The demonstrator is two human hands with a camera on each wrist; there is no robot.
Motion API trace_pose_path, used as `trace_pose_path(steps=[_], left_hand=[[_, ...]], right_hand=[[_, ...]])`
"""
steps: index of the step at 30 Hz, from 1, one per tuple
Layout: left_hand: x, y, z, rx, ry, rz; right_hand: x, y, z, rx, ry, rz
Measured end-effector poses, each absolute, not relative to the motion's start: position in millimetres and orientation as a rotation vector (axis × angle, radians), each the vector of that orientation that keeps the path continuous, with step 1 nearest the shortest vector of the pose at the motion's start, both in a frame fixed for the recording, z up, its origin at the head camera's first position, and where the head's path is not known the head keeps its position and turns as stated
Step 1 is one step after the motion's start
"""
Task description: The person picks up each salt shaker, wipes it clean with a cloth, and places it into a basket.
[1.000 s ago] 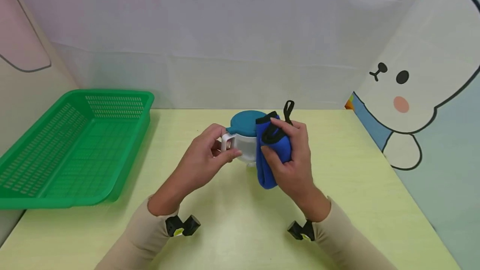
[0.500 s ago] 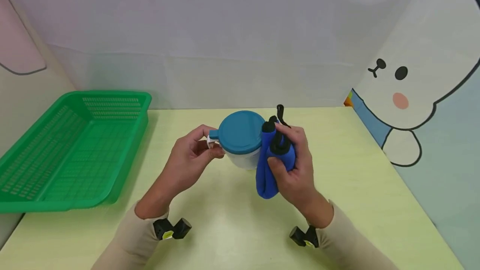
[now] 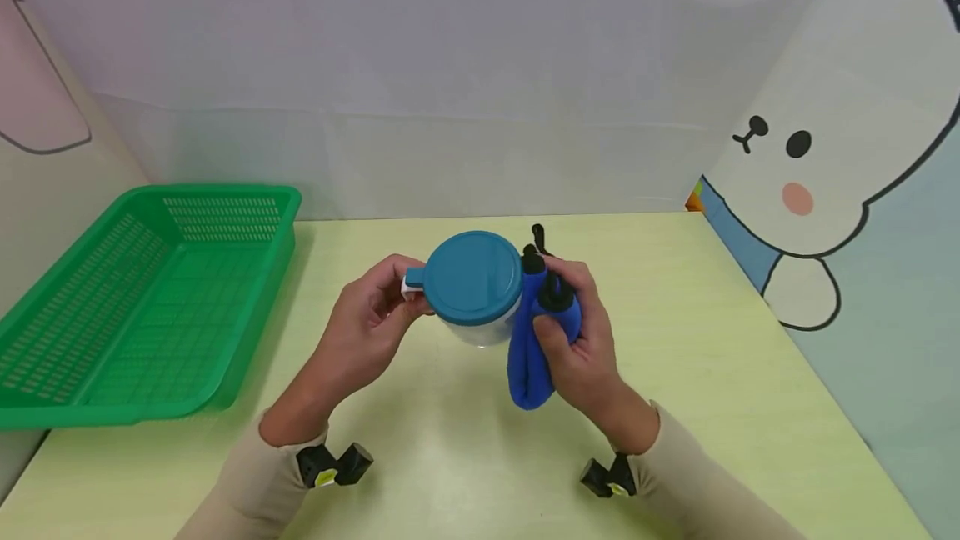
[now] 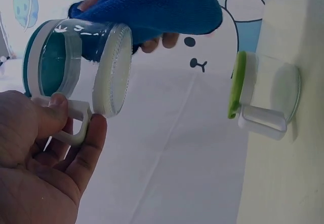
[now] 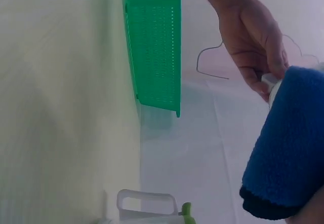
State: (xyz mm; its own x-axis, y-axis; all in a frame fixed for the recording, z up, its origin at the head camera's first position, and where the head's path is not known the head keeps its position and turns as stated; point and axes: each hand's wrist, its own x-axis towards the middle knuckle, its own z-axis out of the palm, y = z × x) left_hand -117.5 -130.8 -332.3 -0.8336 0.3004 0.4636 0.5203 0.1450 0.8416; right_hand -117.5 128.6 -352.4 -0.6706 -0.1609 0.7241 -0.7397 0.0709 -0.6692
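Lower and further left than a second ago, the teal-lidded cup (image 3: 472,277) hangs above the table (image 3: 465,473); the left hand (image 3: 367,327) pinches its white handle (image 4: 81,107), the right hand's (image 3: 581,344) fingers clamp a blue cloth (image 3: 528,361) beside it.

Teal lid (image 3: 472,277); white handle (image 4: 75,139); blue cloth (image 3: 528,365), black-edged; green basket (image 3: 172,307); pale yellow table (image 3: 465,473)

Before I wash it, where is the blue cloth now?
In the head view, the blue cloth is in the person's right hand, just right of the teal-lidded jar held by the left hand.
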Motion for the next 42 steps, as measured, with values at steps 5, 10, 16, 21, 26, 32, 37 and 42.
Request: trace_pose_path(steps=[5, 10, 16, 21, 26, 32, 37, 42], left_hand=[[-117.7, -132.0, -337.1, -0.795, -2.251, -1.722], [-119.5, -130.2, -338.5, -0.731, -2.236, -1.72], [-120.3, -136.4, -340.3, -0.836, -2.22, -1.709], [-122.6, -135.2, -344.4, -0.814, -2.243, -1.629], [-121.7, -134.5, -347.4, -0.8, -2.228, -1.568], [-123.9, -136.3, -351.4, -0.838, -2.213, -1.475], [-122.5, -138.7, -351.9, -0.876, -2.149, -1.464], [-123.6, -138.9, -354.3, -0.852, -2.186, -1.468]], right_hand=[[-119.0, 132.3, -352.8, 0.808, -2.032, 1.668], [-115.6, 120.8, -353.5, 0.908, -1.839, 1.586], [-124.6, 127.1, -355.0, 0.822, -1.998, 1.704], [-122.9, 128.2, -347.0, 0.87, -1.992, 1.7], [-126.5, 128.7, -355.5, 0.852, -2.066, 1.675], [-129.1, 134.9, -345.2, 0.857, -2.141, 1.676], [-130.8, 134.6, -352.9, 0.877, -2.186, 1.697], [-133.1, 136.0, -353.6, 0.859, -2.206, 1.67]])
